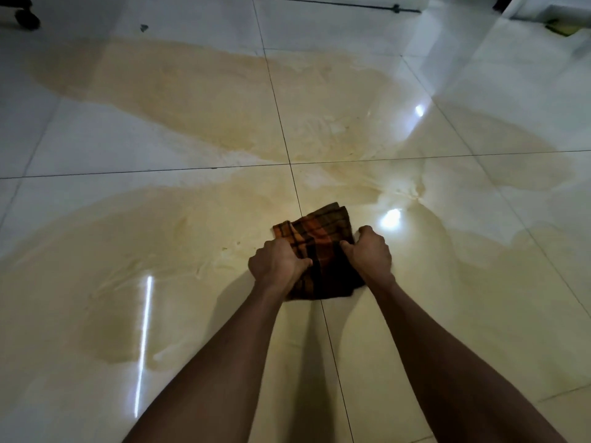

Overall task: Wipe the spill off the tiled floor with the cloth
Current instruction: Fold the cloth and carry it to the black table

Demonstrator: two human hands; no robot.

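Left hand [277,262] and right hand [371,251] grip a checked cloth [319,251] pressed onto the tan spill [192,100] across the tiled floor [80,142].

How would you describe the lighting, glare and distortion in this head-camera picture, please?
Head view: dim, warm light over the tiled floor; sharp glare spots at and and a long bright streak on the wet spill; forearm shadows darken the cloth between the left hand and right hand; wide-angle bending of the grout lines; the corners fall dark.
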